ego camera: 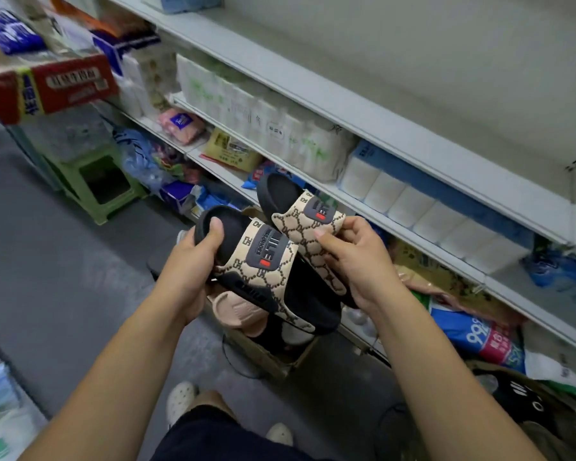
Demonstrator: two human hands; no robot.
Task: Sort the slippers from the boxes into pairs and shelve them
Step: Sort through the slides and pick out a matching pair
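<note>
Shelves flanked the cardboard box; above it, left hand gripped one patterned slipper, right hand pinched the matching slipper.

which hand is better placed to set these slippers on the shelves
Right, probably. The right hand holds its slipper on the side where the shelves run; the left hand with the other slipper is out toward the aisle.

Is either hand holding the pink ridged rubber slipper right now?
No, the pink ridged rubber slipper lies in the brown cardboard box; the left hand grips one beige patterned black-soled slipper, the right hand its match.
</note>
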